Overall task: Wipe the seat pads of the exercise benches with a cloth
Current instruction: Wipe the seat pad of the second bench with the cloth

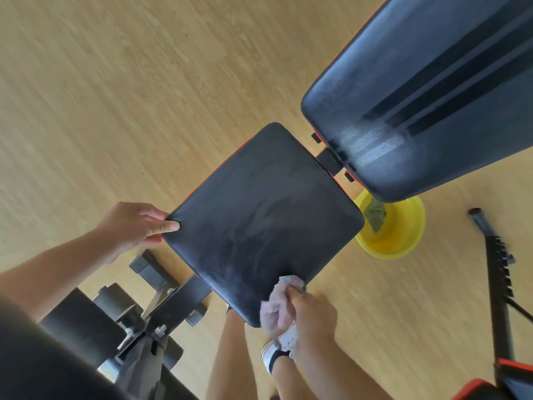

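A black square seat pad (259, 220) with streaky wet marks fills the middle of the head view. My left hand (135, 226) grips its left corner, thumb on top. My right hand (311, 316) is shut on a pale pink cloth (277, 304), pressed against the pad's near right edge. The long black back pad (418, 90) of the same bench slopes up to the top right, with a wiped patch at its lower end.
A yellow basin (403, 235) holding a green rag (375, 215) sits on the wooden floor (115, 96) under the back pad. The bench's metal frame and foam rollers (124, 321) are at lower left. Another bench's black frame (496, 284) stands at right. My legs and white shoe (282, 347) are below.
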Available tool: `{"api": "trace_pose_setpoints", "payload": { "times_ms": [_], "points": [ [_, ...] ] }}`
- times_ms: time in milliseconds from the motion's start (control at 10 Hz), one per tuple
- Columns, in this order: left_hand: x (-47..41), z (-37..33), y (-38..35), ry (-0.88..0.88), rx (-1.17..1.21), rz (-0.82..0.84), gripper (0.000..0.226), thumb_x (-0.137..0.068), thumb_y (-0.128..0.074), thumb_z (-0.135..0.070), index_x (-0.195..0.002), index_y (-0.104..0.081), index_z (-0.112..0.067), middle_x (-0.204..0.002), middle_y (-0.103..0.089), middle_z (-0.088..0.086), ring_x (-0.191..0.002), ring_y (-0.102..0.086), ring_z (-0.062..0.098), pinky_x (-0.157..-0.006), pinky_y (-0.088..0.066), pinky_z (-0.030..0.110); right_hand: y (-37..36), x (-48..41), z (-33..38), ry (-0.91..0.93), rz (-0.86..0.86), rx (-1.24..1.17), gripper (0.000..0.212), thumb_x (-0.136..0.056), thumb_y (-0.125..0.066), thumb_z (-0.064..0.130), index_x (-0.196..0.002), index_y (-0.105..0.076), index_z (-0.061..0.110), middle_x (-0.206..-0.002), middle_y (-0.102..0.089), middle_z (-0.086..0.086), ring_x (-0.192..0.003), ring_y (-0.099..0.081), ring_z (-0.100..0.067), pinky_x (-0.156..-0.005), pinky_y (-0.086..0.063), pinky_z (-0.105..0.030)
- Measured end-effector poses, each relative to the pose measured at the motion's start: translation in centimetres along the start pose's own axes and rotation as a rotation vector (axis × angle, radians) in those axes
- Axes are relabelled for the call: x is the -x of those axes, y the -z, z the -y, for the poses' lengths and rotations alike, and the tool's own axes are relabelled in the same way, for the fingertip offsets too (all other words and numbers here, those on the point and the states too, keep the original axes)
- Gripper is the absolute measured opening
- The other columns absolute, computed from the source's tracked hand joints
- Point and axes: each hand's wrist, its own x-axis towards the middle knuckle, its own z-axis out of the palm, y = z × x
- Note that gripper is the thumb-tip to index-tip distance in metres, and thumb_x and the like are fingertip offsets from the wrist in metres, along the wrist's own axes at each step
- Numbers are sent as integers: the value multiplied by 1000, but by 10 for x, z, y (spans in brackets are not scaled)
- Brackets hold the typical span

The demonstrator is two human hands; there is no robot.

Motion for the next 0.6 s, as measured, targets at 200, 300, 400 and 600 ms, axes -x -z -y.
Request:
{"api": "trace_pose_setpoints", "payload": {
  "times_ms": [200, 300, 400, 600],
  "points": [
    [1, -2, 1, 9, 4, 10, 54, -47, -93, -32, -96, -76, -15, -105, -78, 8, -90, -79, 25, -92, -61, 43, 60, -73, 79, 174, -379, -246, 30, -94, -67, 35, -88, -70, 6, -69, -63, -5, -66, -59, -27, -54, -50, -22],
    [3, -4, 1, 10, 0, 22, 56, -47, -92, -32, -97, -76, -14, -106, -78, 9, -90, -79, 26, -91, -61, 40, 14, -51, 32, 104, -366, -27, 42, -101, -54, 36, -78, -67, 5, -66, -60, -7, -72, -57, -32, -49, -37, -14],
    [5, -8, 3, 10, -26, 16, 60, -47, -92, -32, -101, -77, -10, -104, -79, 8, -90, -79, 25, -89, -60, 35, -23, -5, -24, 38, -117, 73, 49, -96, -52, 47, -67, -67, 10, -58, -63, 0, -62, -60, -26, -54, -43, -24],
    [6, -2, 21, 9, -20, 129, 13, -92, -71, -4, -104, -71, -8, -122, -70, 28, -89, -74, 33, -91, -60, 52, 33, 19, -91, -65, 216, 345, 19, -73, -66, 35, -69, -60, 17, -60, -61, 3, -63, -63, -20, -69, -54, -34]
  ]
}}
